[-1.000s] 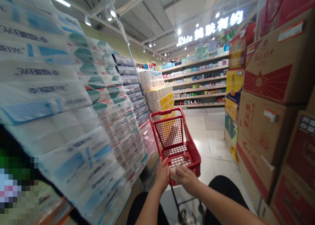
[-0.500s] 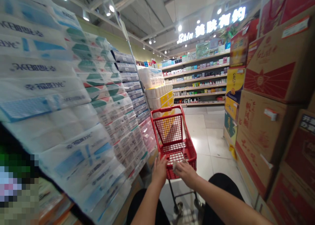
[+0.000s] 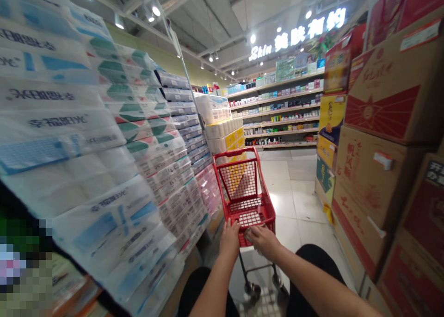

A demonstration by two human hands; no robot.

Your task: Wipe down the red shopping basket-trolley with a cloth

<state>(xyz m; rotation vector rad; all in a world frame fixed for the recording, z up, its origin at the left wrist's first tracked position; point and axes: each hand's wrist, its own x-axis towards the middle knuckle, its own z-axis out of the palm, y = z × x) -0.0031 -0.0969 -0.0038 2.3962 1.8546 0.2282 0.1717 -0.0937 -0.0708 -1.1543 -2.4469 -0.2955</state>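
Observation:
A red plastic shopping cart (image 3: pixel 268 210) with a grid basket stands in front of me. My left hand (image 3: pixel 230 237) is at the near left corner of its basket, fingers stretched up against the rim. Beside it, my right hand (image 3: pixel 266 243) is closed with bent fingers at the near rim. It pinches a small, crumpled greyish wipe (image 3: pixel 247 235), mostly covered by the fingers. The cart's raised back flap with its handle (image 3: pixel 236 153) is at the far end, and the basket holds no goods that I can see.
Tall stacks of wrapped tissue packs (image 3: pixel 86 169) rise on my left. Printed cardboard boxes (image 3: pixel 371 169) are piled on my right. A tiled floor (image 3: pixel 284 183) runs between them towards cosmetics shelves (image 3: pixel 277 108). Both of my knees flank the cart.
My left hand has shifted slightly right, onto the basket's corner. My right hand with the wipe has moved a little along the near rim. The cart has shifted very slightly.

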